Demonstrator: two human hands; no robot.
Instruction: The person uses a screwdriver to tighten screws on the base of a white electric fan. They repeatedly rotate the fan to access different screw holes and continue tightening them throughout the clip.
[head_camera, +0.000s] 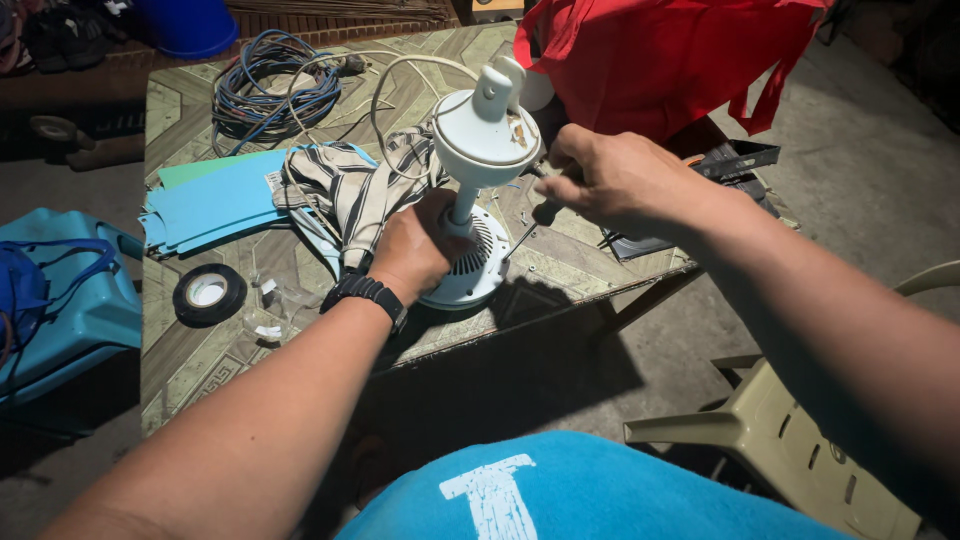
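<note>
Gripping the white fan motor housing (470, 200) at its neck, my left hand (415, 250) steadies it on the table (200, 370). Right hand (610, 175), beside the housing, holds a screwdriver (535, 222) closed-fisted. Housing remains assembled; I judge disassembly barely begun.

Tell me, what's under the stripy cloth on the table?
Blue sheets poke out from under the striped cloth, and a white cord runs over it. The left hand covers its lower end, so anything beneath there is hidden.
</note>
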